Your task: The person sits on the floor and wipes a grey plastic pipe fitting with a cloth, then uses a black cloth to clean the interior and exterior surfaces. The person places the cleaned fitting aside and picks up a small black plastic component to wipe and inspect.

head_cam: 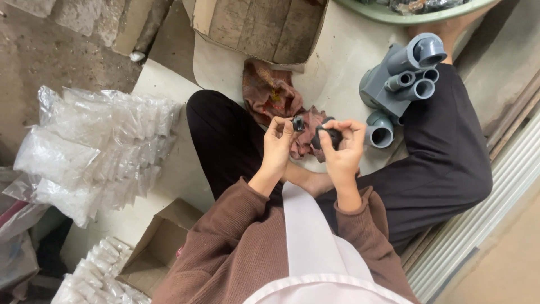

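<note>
Head view: seated person, brown knit sleeves, legs folded on floor. Left hand (277,143) pinches small black plastic clip-like piece (298,123) at fingertips, grip clamped. Right hand (343,147) closed around rounded black plastic fitting (328,137), just beside it, parts apart. Judgement: joining calls for steady right hold, squared alignment, no forcing. Beyond: reddish crumpled rag (269,93), grey plastic pipe fittings (402,79), open cardboard box (261,25).

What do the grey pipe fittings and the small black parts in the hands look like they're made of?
The grey pipe fittings look like moulded rigid plastic: uniform matte grey, thick smooth walls. The small black part in the left hand and the rounder black part in the right hand seem to be plastic or rubber; too small to tell.
</note>
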